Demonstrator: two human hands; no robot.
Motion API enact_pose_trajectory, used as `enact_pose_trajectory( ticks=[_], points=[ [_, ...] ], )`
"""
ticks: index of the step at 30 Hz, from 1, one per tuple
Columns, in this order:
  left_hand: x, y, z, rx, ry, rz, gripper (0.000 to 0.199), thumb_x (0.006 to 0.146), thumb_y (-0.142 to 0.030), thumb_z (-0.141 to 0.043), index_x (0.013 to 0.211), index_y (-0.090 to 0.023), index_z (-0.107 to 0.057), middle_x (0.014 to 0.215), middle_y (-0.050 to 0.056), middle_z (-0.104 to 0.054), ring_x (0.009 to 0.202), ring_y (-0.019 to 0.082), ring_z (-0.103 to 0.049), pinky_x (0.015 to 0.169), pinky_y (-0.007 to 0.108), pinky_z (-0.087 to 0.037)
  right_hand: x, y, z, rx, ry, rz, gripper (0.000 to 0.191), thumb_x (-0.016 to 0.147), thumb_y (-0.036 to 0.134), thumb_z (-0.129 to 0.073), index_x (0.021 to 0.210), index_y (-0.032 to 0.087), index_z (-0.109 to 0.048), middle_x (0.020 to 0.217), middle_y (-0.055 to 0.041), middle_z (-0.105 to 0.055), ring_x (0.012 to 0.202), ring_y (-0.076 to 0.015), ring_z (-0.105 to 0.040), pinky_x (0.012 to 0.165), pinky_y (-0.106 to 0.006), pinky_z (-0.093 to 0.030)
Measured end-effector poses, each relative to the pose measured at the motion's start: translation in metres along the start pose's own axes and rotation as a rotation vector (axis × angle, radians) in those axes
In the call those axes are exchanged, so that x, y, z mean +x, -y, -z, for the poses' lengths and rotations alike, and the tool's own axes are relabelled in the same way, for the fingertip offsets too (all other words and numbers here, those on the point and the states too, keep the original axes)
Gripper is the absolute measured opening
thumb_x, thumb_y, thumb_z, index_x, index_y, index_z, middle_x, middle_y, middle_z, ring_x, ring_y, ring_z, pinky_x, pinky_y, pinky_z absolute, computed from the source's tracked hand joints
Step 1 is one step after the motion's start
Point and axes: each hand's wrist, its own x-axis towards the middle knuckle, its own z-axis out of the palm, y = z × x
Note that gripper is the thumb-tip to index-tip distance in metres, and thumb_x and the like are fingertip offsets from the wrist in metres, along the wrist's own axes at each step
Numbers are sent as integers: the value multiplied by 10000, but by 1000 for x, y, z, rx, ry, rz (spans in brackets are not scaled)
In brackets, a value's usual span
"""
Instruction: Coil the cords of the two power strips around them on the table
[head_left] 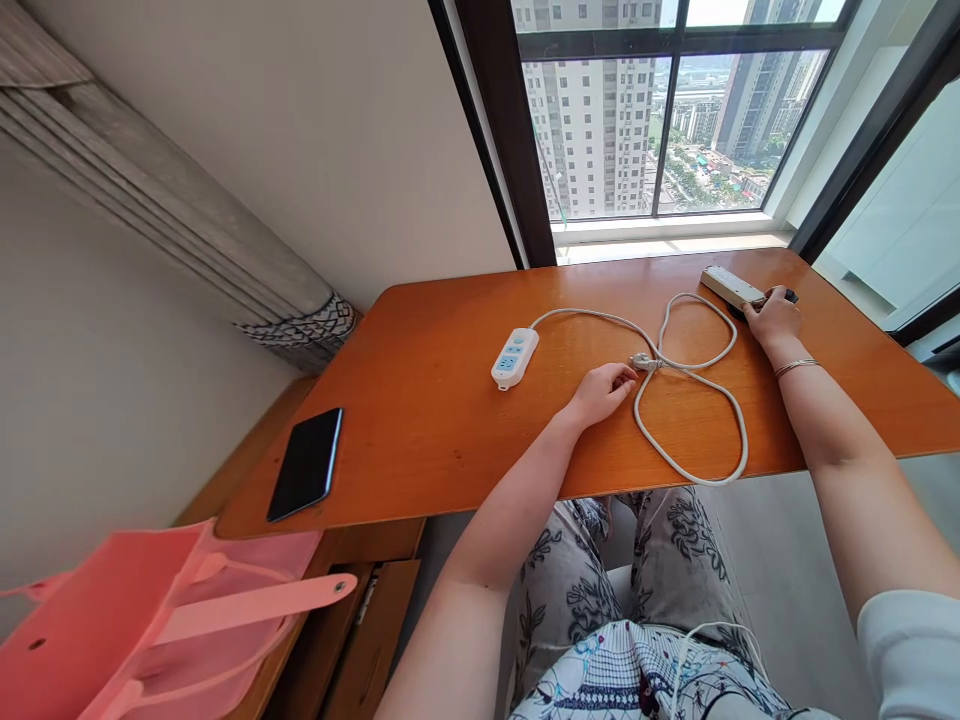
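A white power strip (pixel 515 358) with blue-rimmed sockets lies on the wooden table (pixel 420 400). Its white cable (pixel 739 425) runs right, loops in a figure eight and is bound near the middle, where the plug (pixel 643 361) sits. My left hand (pixel 604 392) rests on the table, fingers curled together beside the plug; whether they hold anything is hidden. At the table's right side, a long pale power strip (pixel 729 286) has a black plug (pixel 787 295) at its near end. My right hand (pixel 774 318) has its fingers closed around that end.
A black phone or tablet (pixel 306 464) lies at the table's left end. Below it, a pink bag (pixel 150 620) with straps sits by a wooden cabinet (pixel 371 640). Behind the table are a window (pixel 600 130) and a tied curtain (pixel 187 190). My legs are under the front edge.
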Motion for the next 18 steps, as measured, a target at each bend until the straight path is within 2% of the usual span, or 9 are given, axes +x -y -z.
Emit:
enact_pose_trajectory(
  ticks=[6,11,15,18],
  points=[
    [1,1,-1,24,2,-8,171,863,-247,-578,963,-188,-704,910,53,-719,767,175,-620,755,314,-509,5,-11,-5,46,8,32,437,922,266,-506,1314,84,-567,1172,-285,-658,1105,-390,-636,953,-485,-474],
    [1,1,-1,12,7,-14,176,862,-244,-575,966,-177,-701,939,62,-727,795,177,-629,776,317,-515,10,-15,-13,119,-20,40,447,866,162,-514,1302,89,-582,1181,-245,-672,1129,-348,-623,996,-420,-457],
    [0,0,0,37,17,-2,185,868,-238,-572,984,-170,-699,939,53,-726,791,165,-625,776,305,-514,12,-21,-19,183,-40,58,457,845,158,-531,1296,98,-575,1137,-212,-684,1087,-323,-630,997,-408,-460],
    [1,0,0,50,24,-1,186,873,-236,-569,987,-166,-698,932,51,-723,782,159,-620,771,297,-512,8,-23,-21,217,-63,49,499,858,208,-561,1335,75,-510,1144,-221,-676,1063,-326,-628,956,-421,-474]
  ],
)
